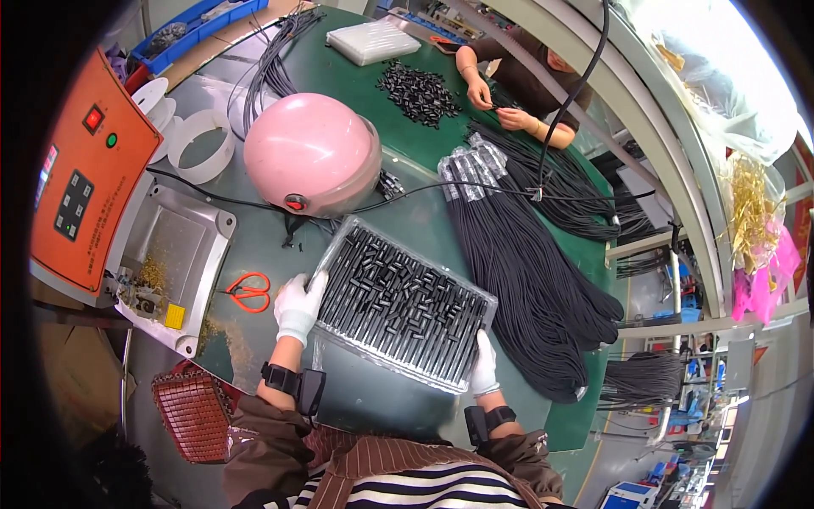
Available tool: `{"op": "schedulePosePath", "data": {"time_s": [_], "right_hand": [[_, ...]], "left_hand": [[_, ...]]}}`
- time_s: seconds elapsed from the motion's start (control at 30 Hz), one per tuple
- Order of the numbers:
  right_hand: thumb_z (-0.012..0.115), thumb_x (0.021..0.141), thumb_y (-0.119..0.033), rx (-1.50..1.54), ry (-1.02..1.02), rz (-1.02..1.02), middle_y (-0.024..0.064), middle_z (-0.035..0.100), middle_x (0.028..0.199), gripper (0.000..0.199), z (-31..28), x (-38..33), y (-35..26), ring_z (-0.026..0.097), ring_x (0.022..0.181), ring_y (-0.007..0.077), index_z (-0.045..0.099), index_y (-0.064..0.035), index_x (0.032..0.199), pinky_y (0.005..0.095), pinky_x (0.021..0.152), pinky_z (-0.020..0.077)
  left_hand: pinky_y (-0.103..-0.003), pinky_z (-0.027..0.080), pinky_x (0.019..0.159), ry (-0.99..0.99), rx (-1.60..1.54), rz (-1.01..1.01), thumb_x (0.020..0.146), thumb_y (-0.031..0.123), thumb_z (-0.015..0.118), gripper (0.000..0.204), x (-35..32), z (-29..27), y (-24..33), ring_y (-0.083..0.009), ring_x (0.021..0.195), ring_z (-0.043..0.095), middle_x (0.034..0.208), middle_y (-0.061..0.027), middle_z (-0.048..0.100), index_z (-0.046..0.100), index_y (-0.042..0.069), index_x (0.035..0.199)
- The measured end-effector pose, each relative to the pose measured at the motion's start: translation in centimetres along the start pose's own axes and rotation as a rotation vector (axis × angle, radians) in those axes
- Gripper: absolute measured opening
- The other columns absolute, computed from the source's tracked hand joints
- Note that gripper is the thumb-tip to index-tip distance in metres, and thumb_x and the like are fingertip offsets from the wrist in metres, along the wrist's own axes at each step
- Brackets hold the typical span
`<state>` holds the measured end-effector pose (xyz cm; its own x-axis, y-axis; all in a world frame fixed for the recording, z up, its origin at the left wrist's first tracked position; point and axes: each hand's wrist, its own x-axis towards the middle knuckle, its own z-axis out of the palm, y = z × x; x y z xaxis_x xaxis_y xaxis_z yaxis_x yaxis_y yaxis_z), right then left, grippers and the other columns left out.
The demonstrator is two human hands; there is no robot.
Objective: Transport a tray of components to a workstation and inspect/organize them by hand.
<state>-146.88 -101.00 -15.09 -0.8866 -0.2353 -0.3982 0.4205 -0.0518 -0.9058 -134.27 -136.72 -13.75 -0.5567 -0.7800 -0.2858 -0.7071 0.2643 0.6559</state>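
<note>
Tray duty, two-handed. Clear plastic tray [490, 302] sits right in front of the person, over the near side of the bench [386, 411], slanted so its right end is lower in view. It's packed with black pieces [398, 297], long ones lined up in rows and short ones lying every which way on top.

Both hands wear white gloves. Left one [301, 304] is partly closed around the left edge, and right one [485, 365] has hold of the right edge, fingers close together. Some fingertips are hidden, so I can't tell how far they tuck underneath, or whether the tray is off the surface or resting on it. My guess on the grip: opposite ends keep a full load level, so the loose stuff on top doesn't slide off.

Layout makes sense too, imo. Orange-handled scissors [248, 293] lie just beside the left hand, probably for easy reach. Black cable bundles [526, 271] lie lengthwise on the right, likely to stop them tangling. Across the bench there's a loose black heap [420, 93] near a co-worker's hands [480, 92], presumably for handy picking. Pink helmet [305, 153] sits beyond the tray, maybe just parked there.
</note>
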Motion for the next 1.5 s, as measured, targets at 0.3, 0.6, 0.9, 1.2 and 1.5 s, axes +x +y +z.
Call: {"op": "schedulePosePath", "data": {"time_s": [0.3, 0.6, 0.9, 1.2, 1.5], "right_hand": [[0.049, 0.094, -0.036, -0.004, 0.021, 0.009, 0.0083, 0.061, 0.112, 0.045, 0.5, -0.4, -0.5, 0.059, 0.096, 0.0157, 0.054, 0.0016, 0.120, 0.0301, 0.089, 0.0463], [0.049, 0.095, -0.036, 0.001, 0.021, 0.002, 0.0082, 0.061, 0.112, 0.046, 0.2, -0.2, -0.3, 0.059, 0.098, 0.0155, 0.054, 0.0017, 0.120, 0.0299, 0.090, 0.0453], [0.047, 0.095, -0.037, -0.022, -0.018, 0.000, 0.0082, 0.061, 0.112, 0.047, 0.4, -0.5, -0.6, 0.059, 0.098, 0.0157, 0.053, 0.0019, 0.120, 0.0299, 0.089, 0.0458], [0.047, 0.095, -0.035, 0.003, -0.013, -0.007, 0.0080, 0.061, 0.112, 0.045, 0.2, -0.1, -0.3, 0.059, 0.097, 0.0155, 0.053, 0.0019, 0.120, 0.0297, 0.089, 0.0457], [0.054, 0.091, -0.035, -0.008, 0.057, -0.045, 0.0080, 0.061, 0.102, 0.043, 1.1, -1.2, -0.8, 0.056, 0.091, 0.0148, 0.057, 0.0039, 0.110, 0.0278, 0.084, 0.0434]], "left_hand": [[-0.042, 0.046, 0.082, 0.008, 0.018, 0.012, 0.082, 0.060, 0.049, 0.061, 0.0, 0.1, -0.2, -0.0365, 0.094, 0.060, 0.098, -0.0190, 0.065, 0.064, 0.006, 0.105], [-0.042, 0.046, 0.082, 0.016, 0.023, 0.014, 0.083, 0.060, 0.049, 0.061, 0.1, 0.2, -0.2, -0.0364, 0.095, 0.060, 0.098, -0.0189, 0.065, 0.064, 0.006, 0.106], [-0.042, 0.045, 0.085, -0.030, 0.011, -0.019, 0.083, 0.061, 0.047, 0.063, -0.2, -0.2, 0.3, -0.0340, 0.097, 0.059, 0.101, -0.0160, 0.064, 0.065, 0.005, 0.104], [-0.042, 0.045, 0.084, -0.037, 0.003, -0.024, 0.083, 0.060, 0.048, 0.061, 0.0, -0.3, 0.4, -0.0341, 0.096, 0.059, 0.101, -0.0161, 0.064, 0.065, 0.005, 0.103], [-0.042, 0.044, 0.086, -0.015, 0.008, -0.018, 0.083, 0.060, 0.048, 0.061, -0.6, -0.1, -0.1, -0.0344, 0.099, 0.058, 0.100, -0.0164, 0.064, 0.065, 0.005, 0.102]]}}
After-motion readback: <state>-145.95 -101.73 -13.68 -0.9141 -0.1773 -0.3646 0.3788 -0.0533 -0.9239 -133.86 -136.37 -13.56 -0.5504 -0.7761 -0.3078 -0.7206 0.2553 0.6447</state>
